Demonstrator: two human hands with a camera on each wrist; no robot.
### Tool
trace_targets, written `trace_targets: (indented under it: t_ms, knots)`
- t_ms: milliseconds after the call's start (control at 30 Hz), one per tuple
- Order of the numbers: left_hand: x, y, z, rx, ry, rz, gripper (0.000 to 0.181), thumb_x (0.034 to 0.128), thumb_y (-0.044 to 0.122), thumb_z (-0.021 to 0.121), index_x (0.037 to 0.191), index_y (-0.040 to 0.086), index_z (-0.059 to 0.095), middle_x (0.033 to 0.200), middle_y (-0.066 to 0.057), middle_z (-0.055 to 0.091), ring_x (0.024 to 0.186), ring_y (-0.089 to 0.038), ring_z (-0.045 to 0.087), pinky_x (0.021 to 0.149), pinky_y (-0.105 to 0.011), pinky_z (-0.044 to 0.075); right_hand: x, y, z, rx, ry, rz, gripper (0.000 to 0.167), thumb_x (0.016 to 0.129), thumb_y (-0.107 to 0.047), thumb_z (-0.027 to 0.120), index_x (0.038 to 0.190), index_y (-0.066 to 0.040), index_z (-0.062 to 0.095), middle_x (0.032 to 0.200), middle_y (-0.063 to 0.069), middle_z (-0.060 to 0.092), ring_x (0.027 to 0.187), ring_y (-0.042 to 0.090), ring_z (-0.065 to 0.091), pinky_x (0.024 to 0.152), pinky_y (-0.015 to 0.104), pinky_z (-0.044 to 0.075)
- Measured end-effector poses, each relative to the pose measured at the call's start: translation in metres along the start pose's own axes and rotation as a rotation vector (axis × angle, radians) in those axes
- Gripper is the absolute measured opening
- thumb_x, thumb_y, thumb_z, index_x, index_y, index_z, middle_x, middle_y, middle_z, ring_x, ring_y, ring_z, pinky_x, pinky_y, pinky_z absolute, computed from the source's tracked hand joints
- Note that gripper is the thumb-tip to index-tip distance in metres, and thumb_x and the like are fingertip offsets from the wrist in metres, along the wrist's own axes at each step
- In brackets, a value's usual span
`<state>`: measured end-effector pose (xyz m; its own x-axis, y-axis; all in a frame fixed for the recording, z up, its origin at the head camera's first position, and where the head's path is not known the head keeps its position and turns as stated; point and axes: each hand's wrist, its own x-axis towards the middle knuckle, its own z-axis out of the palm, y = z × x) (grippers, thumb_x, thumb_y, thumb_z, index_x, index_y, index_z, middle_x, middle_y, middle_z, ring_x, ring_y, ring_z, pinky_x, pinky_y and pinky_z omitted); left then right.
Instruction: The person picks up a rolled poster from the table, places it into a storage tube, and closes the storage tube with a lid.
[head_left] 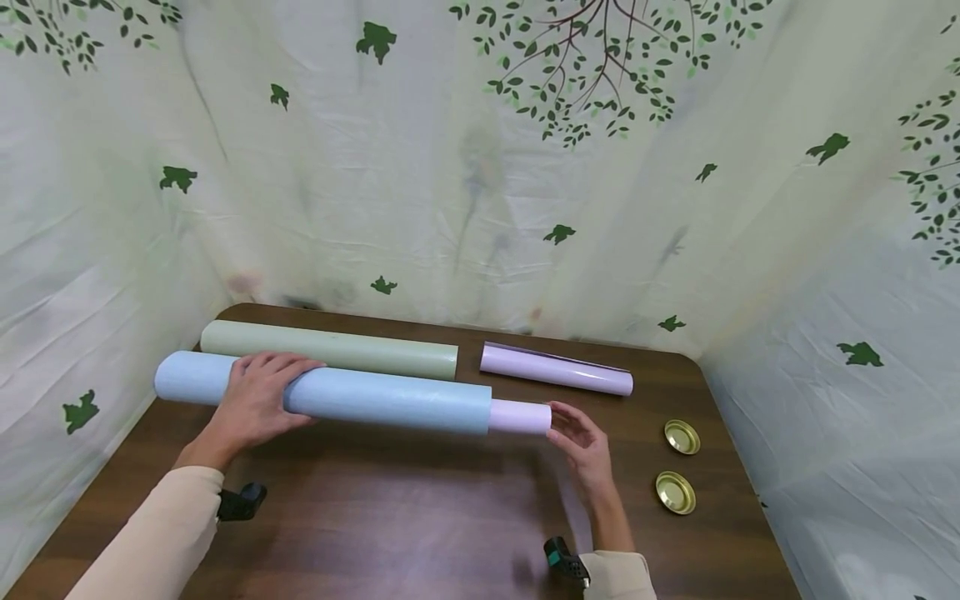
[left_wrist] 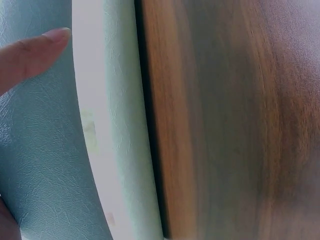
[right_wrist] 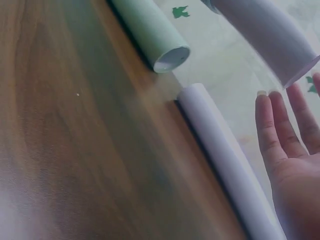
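A long blue roll (head_left: 405, 402) is held level above the table by my left hand (head_left: 258, 400), its fingers over the top and thumb on the near side. From the roll's right end sticks out a lilac tube (head_left: 520, 417). My right hand (head_left: 585, 446) is at the tube's free end, fingers spread and slightly bent. In the right wrist view the fingertips of this hand (right_wrist: 295, 150) are beside the lilac tube's rim (right_wrist: 272, 42); whether they touch it I cannot tell. The left wrist view shows a thumb or finger lying on the blue roll (left_wrist: 50, 150).
Behind the blue roll a pale green roll (head_left: 337, 348) lies along the brown table's (head_left: 420, 517) back edge. A second lilac roll (head_left: 555, 369) lies to its right. Two gold round lids (head_left: 682, 437) are at the right. A leaf-patterned curtain (head_left: 450, 208) surrounds the table.
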<state>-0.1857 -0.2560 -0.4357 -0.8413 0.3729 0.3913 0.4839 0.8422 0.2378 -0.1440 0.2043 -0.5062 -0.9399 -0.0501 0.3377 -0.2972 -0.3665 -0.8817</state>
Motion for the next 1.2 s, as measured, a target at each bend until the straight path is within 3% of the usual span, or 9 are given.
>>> trace_targets:
  t_ms: [500, 767, 1200]
  knots:
    - [-0.003, -0.001, -0.001, -0.011, -0.015, -0.017, 0.074, 0.0521, 0.023, 0.094, 0.119, 0.014, 0.062, 0.115, -0.014, 0.061, 0.108, -0.039, 0.046, 0.087, -0.060, 0.026, -0.001, 0.000, 0.008, -0.003, 0.086, 0.058, 0.041, 0.084, 0.015, 0.063, 0.121, 0.023, 0.049, 0.114, 0.006, 0.067, 0.101, 0.019, 0.064, 0.084, 0.028, 0.052]
    - [-0.003, -0.002, 0.000, -0.007, -0.020, -0.009, 0.075, 0.0520, 0.023, 0.094, 0.119, 0.013, 0.062, 0.116, -0.015, 0.061, 0.108, -0.039, 0.046, 0.088, -0.060, 0.026, 0.000, -0.002, 0.008, -0.031, 0.093, 0.055, 0.038, 0.083, 0.018, 0.060, 0.119, 0.023, 0.051, 0.112, 0.006, 0.068, 0.097, 0.017, 0.065, 0.080, 0.025, 0.053]
    - [-0.003, -0.002, -0.001, -0.001, -0.027, -0.015, 0.075, 0.0509, 0.024, 0.094, 0.118, 0.012, 0.064, 0.115, -0.015, 0.062, 0.108, -0.039, 0.046, 0.087, -0.059, 0.026, -0.002, 0.003, 0.013, -0.075, 0.097, 0.120, 0.038, 0.083, 0.017, 0.061, 0.118, 0.024, 0.049, 0.108, 0.003, 0.069, 0.096, 0.020, 0.064, 0.081, 0.026, 0.053]
